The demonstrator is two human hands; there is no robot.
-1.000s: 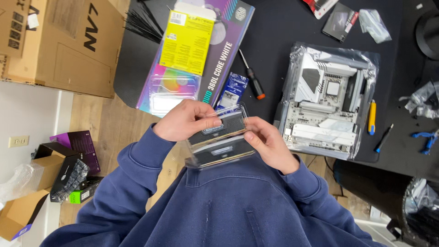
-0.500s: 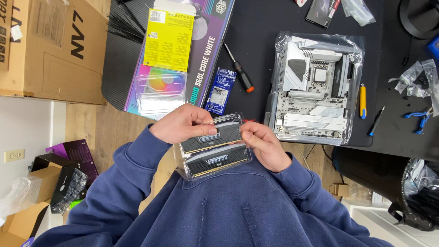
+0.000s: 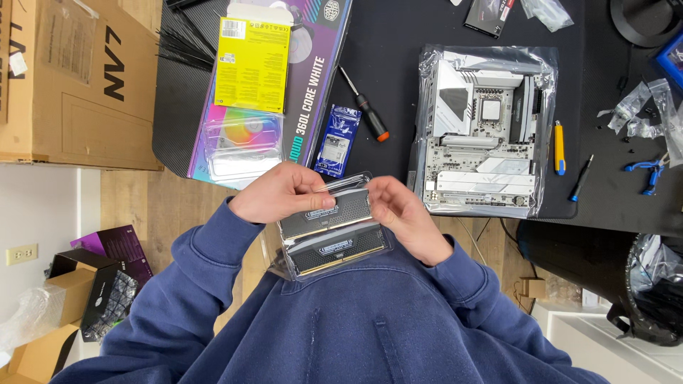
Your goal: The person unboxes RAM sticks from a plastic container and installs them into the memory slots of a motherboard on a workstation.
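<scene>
Head cam looked straight down on the bench, so going left to right: a big cardboard box (image 3: 71,78) sat way out at 10 o'clock, then the colourful cooler box (image 3: 267,85) lay at 11. Dead centre, close to the chest, the person held a clear plastic clamshell (image 3: 334,224) with two black memory sticks (image 3: 333,250) in it. Left hand (image 3: 284,193) was closed on the pack's upper left edge, thumb pressed across the top stick. Right hand (image 3: 398,213) pinched the right edge, fingers curled, looked like it was prying at the lid.

Progress-wise, I'd say barely started: both sticks seemed seated in the tray, and I couldn't tell if the shell was cracked open at all. Just above the hands, at 12, were a small blue packet (image 3: 336,141) and a screwdriver (image 3: 364,107). The white motherboard (image 3: 484,128) rested on its bag at 1 o'clock, and its memory slots looked unfilled, so the sticks had yet to go in.
</scene>
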